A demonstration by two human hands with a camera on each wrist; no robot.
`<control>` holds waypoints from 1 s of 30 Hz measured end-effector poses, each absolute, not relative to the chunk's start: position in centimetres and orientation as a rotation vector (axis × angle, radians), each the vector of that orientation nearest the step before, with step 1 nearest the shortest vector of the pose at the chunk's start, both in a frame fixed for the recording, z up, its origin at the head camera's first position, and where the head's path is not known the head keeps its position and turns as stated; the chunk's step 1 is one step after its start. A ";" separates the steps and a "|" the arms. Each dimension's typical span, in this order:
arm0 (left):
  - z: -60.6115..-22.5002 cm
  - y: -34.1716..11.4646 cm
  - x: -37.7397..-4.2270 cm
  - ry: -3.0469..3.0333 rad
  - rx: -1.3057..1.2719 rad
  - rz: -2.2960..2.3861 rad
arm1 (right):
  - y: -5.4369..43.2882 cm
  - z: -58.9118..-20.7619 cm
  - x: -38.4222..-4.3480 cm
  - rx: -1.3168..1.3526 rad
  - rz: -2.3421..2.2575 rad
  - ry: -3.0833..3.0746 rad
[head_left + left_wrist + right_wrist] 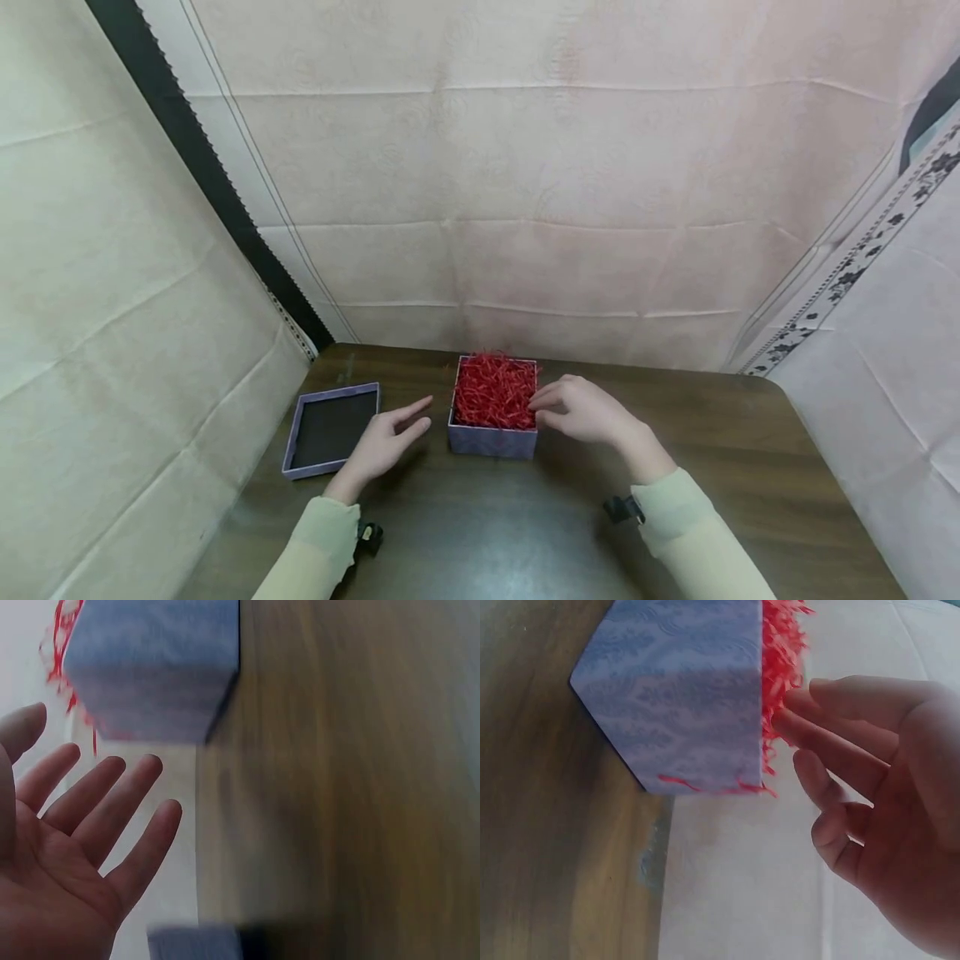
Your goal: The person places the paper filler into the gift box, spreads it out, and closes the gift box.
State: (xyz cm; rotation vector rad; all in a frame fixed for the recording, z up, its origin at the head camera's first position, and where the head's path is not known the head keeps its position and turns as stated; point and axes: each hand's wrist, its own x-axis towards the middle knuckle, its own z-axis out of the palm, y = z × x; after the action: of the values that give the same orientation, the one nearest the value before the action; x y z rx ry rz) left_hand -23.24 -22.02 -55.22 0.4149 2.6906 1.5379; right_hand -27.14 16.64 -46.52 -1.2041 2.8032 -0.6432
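A purple patterned box (492, 442) stands on the table, heaped to the rim with red shredded paper (495, 392). At the box's right edge is my right hand (581, 408), its foremost fingertips right at the shreds. The right wrist view shows that hand (885, 780) with loosely bent fingers and nothing gripped. To the left of the box, my left hand (386, 442) hovers apart from it, fingers spread and extended. Its palm and separated fingers (124, 806) show in the left wrist view. Behind the left hand lies the box lid (330, 429), inside up, with a dark interior.
The brown wooden table (720, 483) ends at a pale cloth backdrop (570, 208) just behind the box. More pale cloth hangs at the left and right sides. A few red strands (679, 782) cling to the outside of the box.
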 end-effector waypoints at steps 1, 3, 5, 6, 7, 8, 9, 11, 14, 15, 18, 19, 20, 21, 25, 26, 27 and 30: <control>-55.3 -22.7 -23.1 2.718 0.395 1.532 | 16.9 -46.4 -27.1 -1.194 -0.666 2.808; -55.5 -24.2 -22.7 2.770 0.356 1.528 | 17.2 -46.3 -26.9 -1.174 -0.718 2.818; -55.7 -25.8 -22.2 2.819 0.320 1.532 | 17.5 -46.1 -26.6 -1.148 -0.762 2.833; -55.7 -26.5 -21.9 2.846 0.308 1.534 | 17.6 -46.1 -26.5 -1.135 -0.781 2.841; -55.8 -27.2 -21.6 2.873 0.300 1.545 | 17.6 -46.1 -26.4 -1.123 -0.803 2.846; -55.8 -27.8 -21.3 2.898 0.293 1.559 | 17.7 -46.1 -26.4 -1.112 -0.823 2.853; -55.7 -28.4 -21.0 2.923 0.289 1.569 | 17.8 -46.0 -26.3 -1.098 -0.841 2.861; -55.5 -29.4 -20.5 2.998 0.281 1.533 | 18.0 -46.1 -26.2 -1.074 -0.871 2.876; -55.4 -30.7 -19.7 3.094 0.295 1.373 | 18.2 -46.0 -26.0 -1.046 -0.908 2.885; -55.5 -31.1 -19.4 3.116 0.297 1.302 | 18.2 -46.0 -26.0 -1.039 -0.919 2.884; -56.0 -32.0 -18.7 3.151 0.329 1.108 | 18.2 -46.0 -25.8 -1.025 -0.944 2.874; -56.2 -32.2 -18.6 3.158 0.342 1.070 | 18.2 -46.1 -25.8 -1.020 -0.949 2.874; -56.4 -32.4 -18.5 3.172 0.356 1.032 | 18.2 -46.1 -25.8 -1.016 -0.956 2.873; -56.5 -32.5 -18.5 3.185 0.369 1.006 | 18.2 -46.1 -25.8 -1.013 -0.964 2.871; -57.1 -32.7 -18.4 3.223 0.399 0.950 | 18.1 -46.4 -25.8 -1.001 -0.993 2.862; -57.1 -32.8 -18.4 3.223 0.397 0.945 | 18.1 -46.4 -25.8 -0.999 -1.000 2.858; -57.2 -32.8 -18.4 3.220 0.395 0.941 | 18.0 -46.4 -25.8 -0.996 -1.007 2.853; -57.3 -33.0 -18.3 3.214 0.373 0.936 | 17.9 -46.4 -25.8 -0.992 -1.017 2.848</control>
State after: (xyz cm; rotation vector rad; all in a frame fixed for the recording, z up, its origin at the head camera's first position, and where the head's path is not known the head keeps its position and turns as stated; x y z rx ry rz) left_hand -18.34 -33.04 -57.27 0.3732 3.2144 0.9357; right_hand -25.77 17.92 -46.39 -0.9922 2.8482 -1.0172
